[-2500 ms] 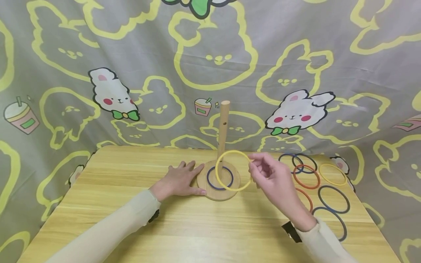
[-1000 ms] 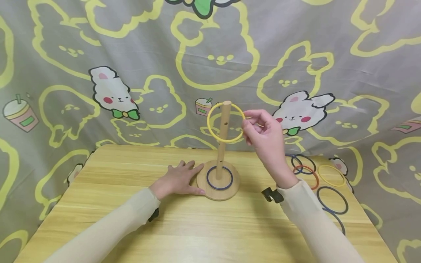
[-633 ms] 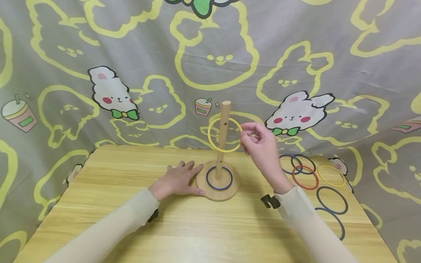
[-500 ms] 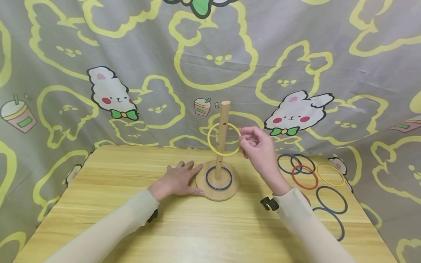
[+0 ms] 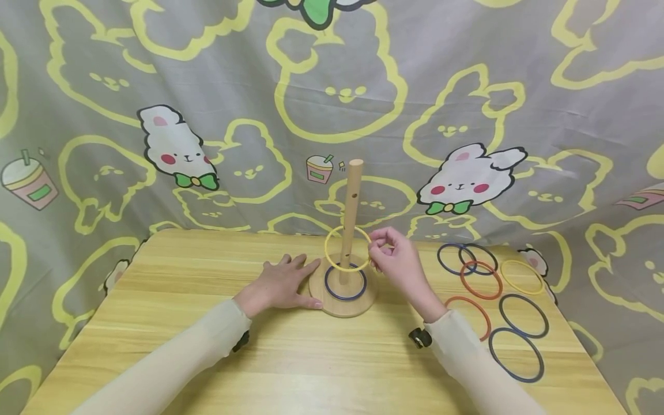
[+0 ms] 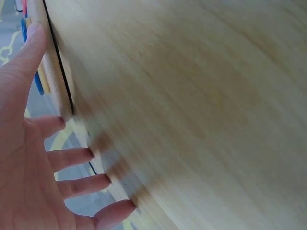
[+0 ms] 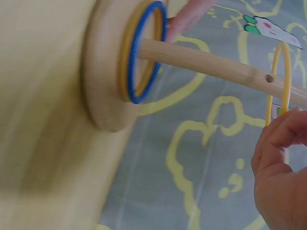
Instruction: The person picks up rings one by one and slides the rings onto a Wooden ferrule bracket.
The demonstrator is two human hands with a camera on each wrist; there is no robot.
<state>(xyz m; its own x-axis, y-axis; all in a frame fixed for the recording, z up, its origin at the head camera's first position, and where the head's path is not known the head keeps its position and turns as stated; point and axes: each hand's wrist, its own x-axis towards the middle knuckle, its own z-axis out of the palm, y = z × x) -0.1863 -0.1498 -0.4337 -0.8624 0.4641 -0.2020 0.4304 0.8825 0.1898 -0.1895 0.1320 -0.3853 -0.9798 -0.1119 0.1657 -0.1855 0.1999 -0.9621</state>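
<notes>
A wooden post (image 5: 351, 202) rises from a round wooden base (image 5: 370, 295) in the head view. My right hand (image 5: 402, 266) pinches a yellow ring (image 5: 325, 249) at its right side, and the post passes through that ring. Around the post's foot lies a blue ring (image 5: 345, 299); the right wrist view shows another yellow ring (image 7: 123, 72) beneath it, against the base. With fingers spread, my left hand (image 5: 282, 283) rests at the base's left edge. In the left wrist view its thumb (image 6: 32, 45) lies against the base.
Several loose rings lie on the table's right side: overlapping blue rings (image 5: 438, 260), a red ring (image 5: 463, 286), another red ring (image 5: 487, 325), a yellow ring (image 5: 524, 292), a dark ring (image 5: 546, 320) and a blue ring (image 5: 542, 369). A patterned curtain (image 5: 249, 86) hangs behind the table.
My right hand has raised the yellow ring from in front of the base to the post's top, then brought it down around the post to just above the blue ring. My left hand has stayed put.
</notes>
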